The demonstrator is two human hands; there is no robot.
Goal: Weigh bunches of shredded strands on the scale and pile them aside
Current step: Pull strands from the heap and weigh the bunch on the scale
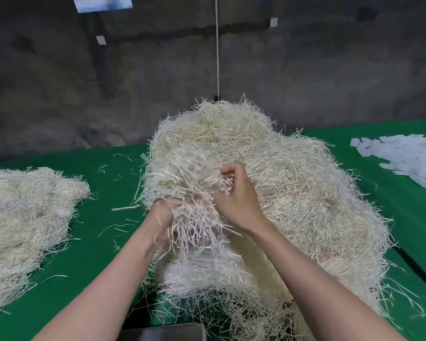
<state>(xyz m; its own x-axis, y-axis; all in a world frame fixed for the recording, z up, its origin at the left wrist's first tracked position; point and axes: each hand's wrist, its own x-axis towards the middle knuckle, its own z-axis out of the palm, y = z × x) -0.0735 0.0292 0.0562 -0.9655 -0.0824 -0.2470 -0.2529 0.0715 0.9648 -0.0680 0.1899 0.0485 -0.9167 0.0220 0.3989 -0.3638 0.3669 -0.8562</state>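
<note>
A: Where is the bunch (190, 183) being held?

B: It is lifted just above the near left flank of the main heap (293, 193), at the middle of the green table cover (113, 242). It is clasped from below by the left hand (164, 217), whose fingers are largely buried in the strands. Strands at its right edge are pinched by the curled fingers of the right hand (239, 203).

A: Is it free of the heap?

B: That cannot be told; loose ends hang down and mingle with the heap beneath.

A: How should the separation be handled?

B: Trailing strands are best teased out with the right hand while the base is kept firmly clasped, so that nothing extra is dragged along. Stragglers should be tucked in before the lift.

A: And the weighing?

B: A grey metal surface (165, 332), probably the scale, is seen at the bottom edge, close to the body. The bunch should be laid wholly on it, with no ends draped onto the cover, or the reading may be false.

A: Afterwards?

B: The side pile (27, 205) at the left is judged to be the destination.
</note>
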